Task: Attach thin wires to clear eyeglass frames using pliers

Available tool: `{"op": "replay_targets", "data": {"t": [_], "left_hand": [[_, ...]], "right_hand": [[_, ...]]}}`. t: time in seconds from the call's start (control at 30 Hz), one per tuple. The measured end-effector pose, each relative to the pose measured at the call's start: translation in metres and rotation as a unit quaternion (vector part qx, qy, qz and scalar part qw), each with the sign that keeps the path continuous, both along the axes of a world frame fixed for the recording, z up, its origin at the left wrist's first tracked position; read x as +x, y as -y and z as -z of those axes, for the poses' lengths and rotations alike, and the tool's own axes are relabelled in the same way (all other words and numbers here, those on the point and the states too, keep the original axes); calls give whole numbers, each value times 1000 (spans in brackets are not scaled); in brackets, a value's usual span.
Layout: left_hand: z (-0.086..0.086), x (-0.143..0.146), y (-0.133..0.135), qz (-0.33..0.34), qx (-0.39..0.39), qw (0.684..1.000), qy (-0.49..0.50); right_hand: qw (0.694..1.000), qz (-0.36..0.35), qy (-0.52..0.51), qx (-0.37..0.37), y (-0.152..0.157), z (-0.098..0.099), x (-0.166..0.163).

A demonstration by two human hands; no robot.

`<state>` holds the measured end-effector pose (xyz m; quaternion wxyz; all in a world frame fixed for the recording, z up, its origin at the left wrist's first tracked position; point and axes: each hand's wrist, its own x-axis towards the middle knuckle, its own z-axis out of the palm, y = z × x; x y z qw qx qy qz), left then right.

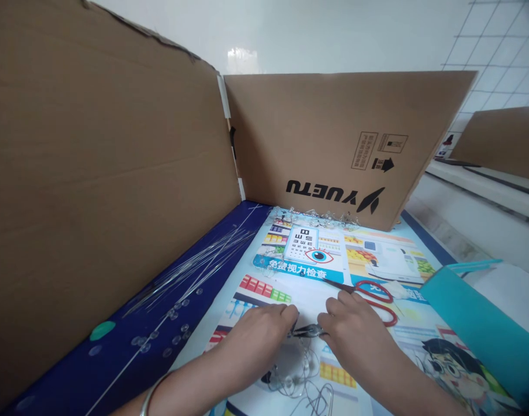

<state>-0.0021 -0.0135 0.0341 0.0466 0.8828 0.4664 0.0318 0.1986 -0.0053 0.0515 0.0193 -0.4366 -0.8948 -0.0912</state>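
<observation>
My right hand (351, 329) is closed round a pair of small pliers (308, 331), whose metal jaws point left. My left hand (262, 335) is closed in a pinch at the tip of the jaws; what its fingers hold is too small to make out. Below both hands, a loose tangle of thin silvery wire (318, 393) lies in loops on the printed sheet (303, 297). Just beyond my right hand rest scissors (388, 315) with red handles, their dark blades toward the left.
Cardboard panels stand at the left (108, 162) and back (268, 138). Straight wire lengths (195, 260) and clear round beads (145, 347) lie on the blue strip, near a green oval piece (102, 330). Small wire pieces (329, 221) line the back panel's foot. A turquoise object (476, 329) is at right.
</observation>
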Motion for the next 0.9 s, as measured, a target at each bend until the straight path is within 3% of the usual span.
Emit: {"op": "replay_targets", "data": {"t": [0.4,0.9], "left_hand": [[-3,-1,-2,37,6,999,15],[4,-5,-14,141,17,988,58]], "right_hand": [[998,-46,13,48,-4,-4,5],[991,-112,49,57,-5,-3,4]]}}
